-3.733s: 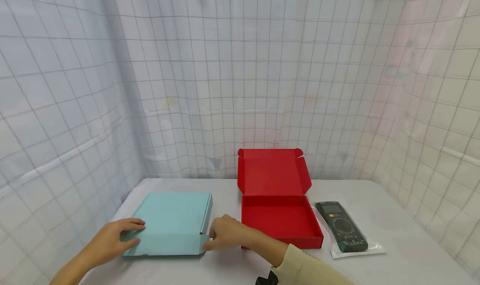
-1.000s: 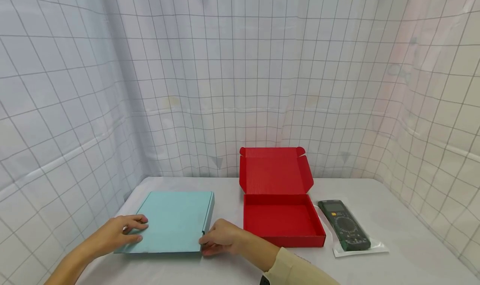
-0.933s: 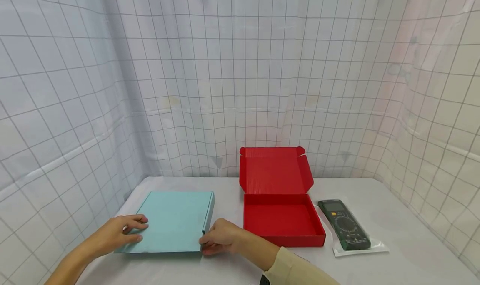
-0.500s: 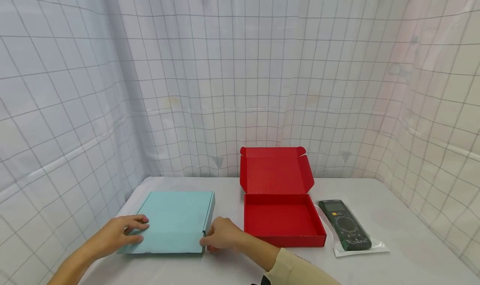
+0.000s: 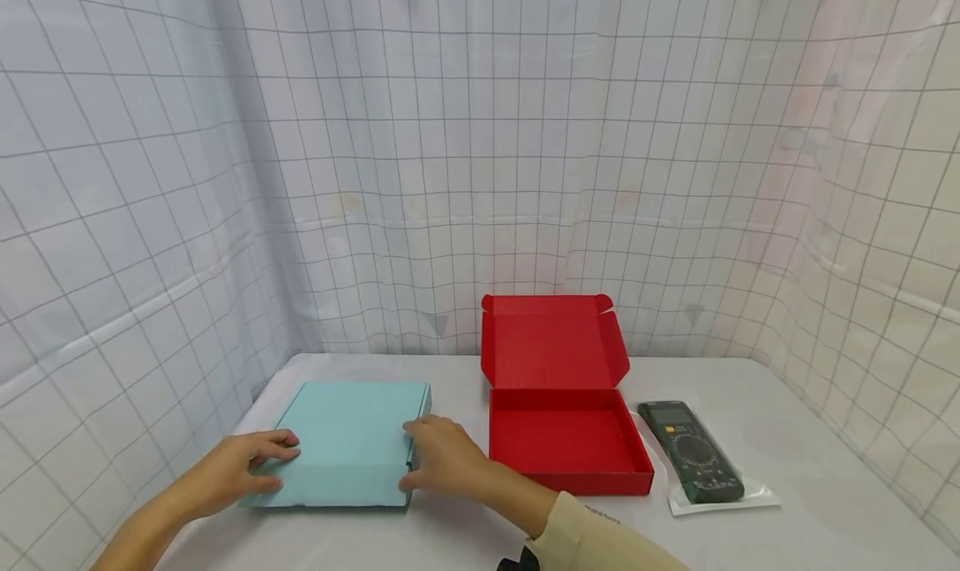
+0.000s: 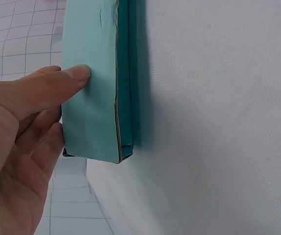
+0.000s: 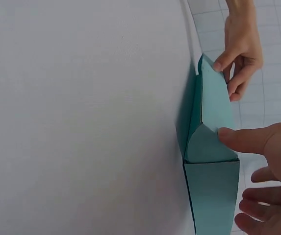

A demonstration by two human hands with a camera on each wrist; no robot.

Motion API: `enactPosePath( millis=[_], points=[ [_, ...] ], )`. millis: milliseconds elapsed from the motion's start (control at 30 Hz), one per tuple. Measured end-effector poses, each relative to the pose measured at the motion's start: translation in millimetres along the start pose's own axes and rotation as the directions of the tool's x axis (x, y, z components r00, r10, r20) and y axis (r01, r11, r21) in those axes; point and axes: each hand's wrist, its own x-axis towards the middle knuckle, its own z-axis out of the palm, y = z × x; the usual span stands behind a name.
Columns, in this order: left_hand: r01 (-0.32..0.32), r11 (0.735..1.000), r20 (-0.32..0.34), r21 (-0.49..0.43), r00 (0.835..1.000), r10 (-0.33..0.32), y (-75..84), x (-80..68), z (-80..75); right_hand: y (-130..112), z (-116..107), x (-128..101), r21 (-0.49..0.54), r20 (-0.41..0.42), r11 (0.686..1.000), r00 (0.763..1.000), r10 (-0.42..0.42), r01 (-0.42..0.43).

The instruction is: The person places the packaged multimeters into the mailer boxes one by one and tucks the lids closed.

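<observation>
Two hands on teal box (image 5: 348, 442) — left hand (image 5: 236, 469), right hand (image 5: 442, 463) at its corners

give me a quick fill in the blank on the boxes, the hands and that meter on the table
1. Both hands rest on the closed ____ box.
2. The red box stands with its lid ____.
3. The multimeter lies on the table, to the ____ of the red box.
4. The left hand touches the near left corner, and the right hand touches that box's ____ edge.

Missing words: teal; open; right; right
</observation>
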Motion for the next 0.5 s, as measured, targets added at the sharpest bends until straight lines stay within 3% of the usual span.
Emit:
enactPosePath(
  millis=[200,400,500],
  points=[
    [-0.011,0.996,-0.013,0.085,1.000,0.012,-0.7,0.7,-0.4,4,-1,7,-0.078,0.088,0.981,0.982,-0.170,0.177],
    [-0.003,0.987,-0.073,0.160,0.997,0.015,-1.1,-0.7,5.0,13,4,14,-0.032,0.117,0.981,0.976,-0.185,0.190],
    [0.020,0.974,-0.150,0.226,0.989,0.015,-3.3,-2.0,6.9,17,4,17,-0.008,0.119,0.982,0.975,-0.186,0.188]
  ],
)
